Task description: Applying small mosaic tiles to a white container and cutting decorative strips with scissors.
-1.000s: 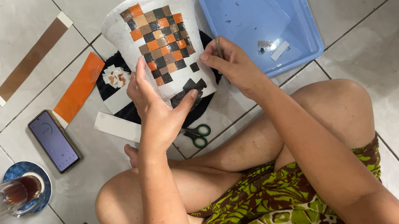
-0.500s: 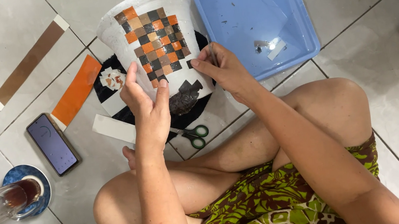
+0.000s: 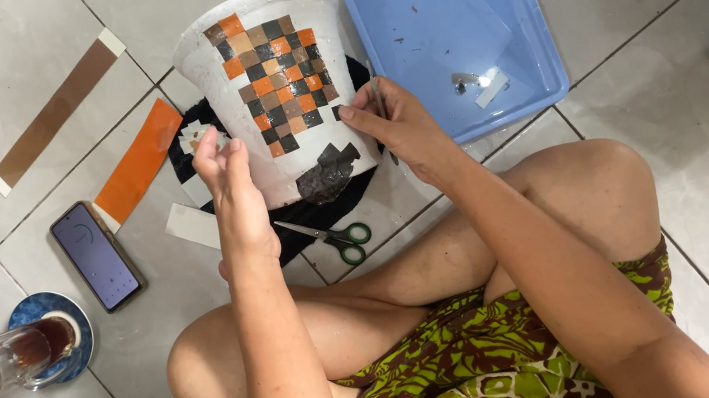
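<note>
White plaster-coloured pot (image 3: 269, 101) lying on its side on the tiled floor (image 3: 699, 181), mouth turned away from the crossed legs, long axis running from the knees toward the top of the view, checkered patch of orange, brown and black squares (image 3: 273, 77) facing up. Flanked by both hands: left hand (image 3: 230, 192) pressed flat against the near left wall, fingers straight and together, clasping nothing; right hand (image 3: 390, 121) at the right wall, fingers curled around a thin grey tool (image 3: 378, 100), tip hidden, thumb touching the pot's side level with the patch's lower right corner. Right hand nearer to the patch, which lies just to its left; loose dark piece (image 3: 328, 170) low on the pot between the two hands. Beneath the pot, a black mat (image 3: 320, 217) with green-handled scissors (image 3: 332, 237) just below, blades pointing left. Blue plastic tray (image 3: 534, 38) touching or nearly touching the pot on the right, hemming that hand in. On the left, orange strip (image 3: 139, 159) and brown strip (image 3: 56, 115) lying slantwise, a phone (image 3: 95, 256) near them, a glass of dark drink (image 3: 2, 364) on a blue saucer (image 3: 45, 313) well apart. Open tile beyond the brown strip and past the right knee; legs close behind.
</note>
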